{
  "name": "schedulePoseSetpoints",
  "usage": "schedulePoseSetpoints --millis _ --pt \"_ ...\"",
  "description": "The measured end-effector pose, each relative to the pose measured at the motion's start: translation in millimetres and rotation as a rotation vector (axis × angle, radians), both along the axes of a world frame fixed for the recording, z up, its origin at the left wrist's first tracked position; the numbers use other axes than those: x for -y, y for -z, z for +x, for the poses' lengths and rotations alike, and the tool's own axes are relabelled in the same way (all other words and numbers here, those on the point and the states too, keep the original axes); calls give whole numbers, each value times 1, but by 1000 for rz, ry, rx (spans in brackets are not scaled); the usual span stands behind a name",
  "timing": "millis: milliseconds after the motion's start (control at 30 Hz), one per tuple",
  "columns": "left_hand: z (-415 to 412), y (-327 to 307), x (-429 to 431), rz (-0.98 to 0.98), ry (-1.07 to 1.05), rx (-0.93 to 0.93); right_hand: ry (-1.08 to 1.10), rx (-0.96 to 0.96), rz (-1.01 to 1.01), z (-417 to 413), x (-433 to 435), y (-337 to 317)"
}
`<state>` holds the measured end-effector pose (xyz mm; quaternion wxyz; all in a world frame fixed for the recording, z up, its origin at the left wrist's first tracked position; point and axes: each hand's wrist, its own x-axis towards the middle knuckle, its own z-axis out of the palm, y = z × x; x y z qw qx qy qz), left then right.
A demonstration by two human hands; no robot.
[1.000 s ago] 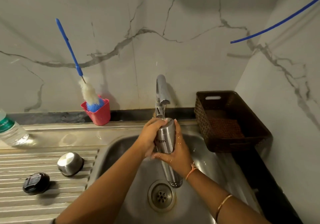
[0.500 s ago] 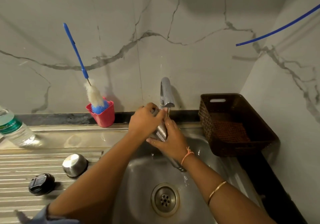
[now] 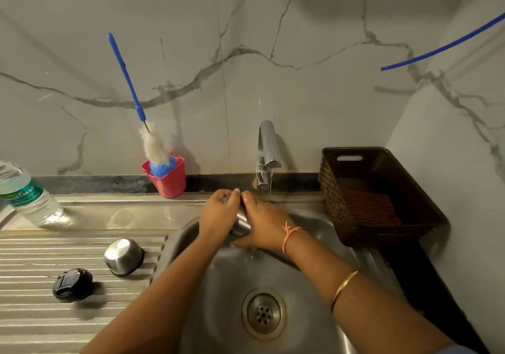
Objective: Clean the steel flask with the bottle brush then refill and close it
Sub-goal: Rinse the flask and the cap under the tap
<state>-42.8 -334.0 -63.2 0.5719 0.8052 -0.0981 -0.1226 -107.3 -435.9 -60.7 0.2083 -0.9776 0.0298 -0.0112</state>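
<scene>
At frame centre, over the steel sink basin (image 3: 218, 312), the left hand (image 3: 218, 211) and right hand (image 3: 262, 225) are both wrapping their fingers around the cylindrical steel flask (image 3: 241, 223), holding it tilted just left of the stream running from the chrome tap (image 3: 266, 145). Blue-handled bottle brush (image 3: 155, 148) is standing in the pink plastic cup (image 3: 170, 181) at upper left, so scrubbing is probably done and this is looking like rinsing. Round steel cap (image 3: 123, 256) and black plastic lid (image 3: 71, 284) are lying on the ribbed bench (image 3: 32, 312) at lower left; refilling and closing are still waiting.
</scene>
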Motion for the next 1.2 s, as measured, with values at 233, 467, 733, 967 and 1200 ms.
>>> schedulePoseSetpoints --millis 233,467,733,967,1200 --pt "-6 13 -17 -209 -118 -23 49 -549 374 6 41 -12" --pt "0 43 -58 -482 -449 -514 341 -269 666 -13 69 3" --pt "-51 100 -51 -513 -338 -1219 215 339 56 11 17 -4" --pt "-60 88 -25 -65 31 -750 147 282 -202 9 20 -4" --pt "-44 68 -5 0 507 -154 233 262 -228 8 19 -17"
